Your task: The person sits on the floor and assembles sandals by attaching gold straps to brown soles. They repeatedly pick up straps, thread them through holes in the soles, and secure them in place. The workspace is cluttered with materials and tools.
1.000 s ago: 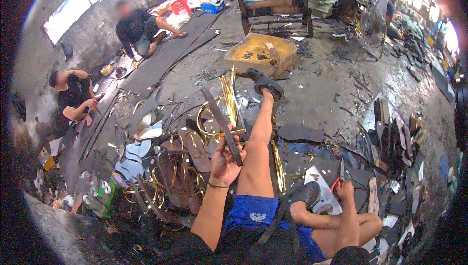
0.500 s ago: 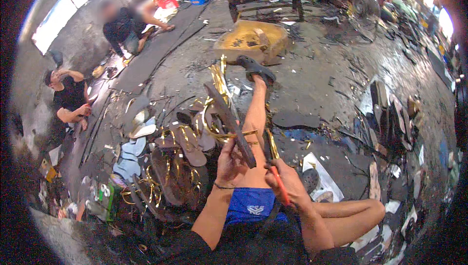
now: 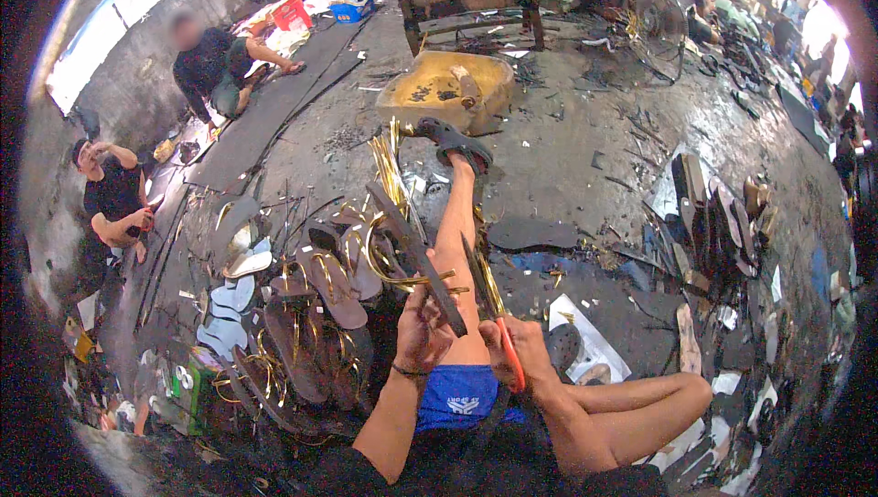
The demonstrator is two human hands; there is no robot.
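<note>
My left hand is closed around the heel end of a dark sandal sole, held tilted in front of me. Gold straps loop out from the sole's left side, and their thin ends stick out past its right edge. In my right hand is a pair of scissors with orange-red handles, its dark blades pointing up and away, just right of the sole and apart from it. Gold strips show beside the blades; whether my right hand also holds them I cannot tell. Beyond the sole lies a bundle of gold strips.
Several strapped sandals lie to my left, beside grey-blue sole pieces. A yellowish block stands past my outstretched foot. A loose dark sole and a white sheet lie to the right. Other people sit farther off.
The view has shifted, so the surroundings sit farther left and lower. My right hand has risen slightly relative to my left, and the scissors' blades now show more plainly. Both holds are unchanged.
</note>
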